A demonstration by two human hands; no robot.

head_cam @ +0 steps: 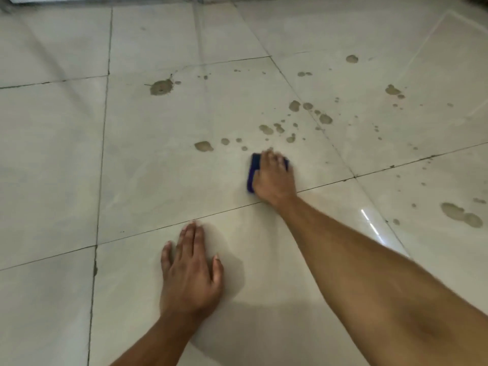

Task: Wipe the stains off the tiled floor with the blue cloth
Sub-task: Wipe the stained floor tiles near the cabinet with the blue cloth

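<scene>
Left hand: the left hand (pixel 190 273) is planted flat on the tiled floor (pixel 52 167) nearest the camera, fingers straight and close together, thumb out to the side, holding nothing.
Right arm: reaching forward from the lower right, forearm stretched out across a grout line.
Right hand: the right hand (pixel 273 178) sits palm-down on top of the blue cloth (pixel 253 171), fingers spread over it and pressing it to the tile; whether they curl round its far edge is blurred, can't tell.
Blue cloth: lying on the floor beneath that hand, its dark blue edge showing at the left side and a sliver past the fingertips.
Nearest stains: the stains (pixel 266 129) start just beyond the cloth, a row of brownish drops and blobs, one larger patch (pixel 203 146) off to the left.
Right side: a big double blotch (pixel 460 214) well apart from the cloth.
Far stains: a splattered blot (pixel 161 87) up left, more scattered spots running away to the upper right.
</scene>
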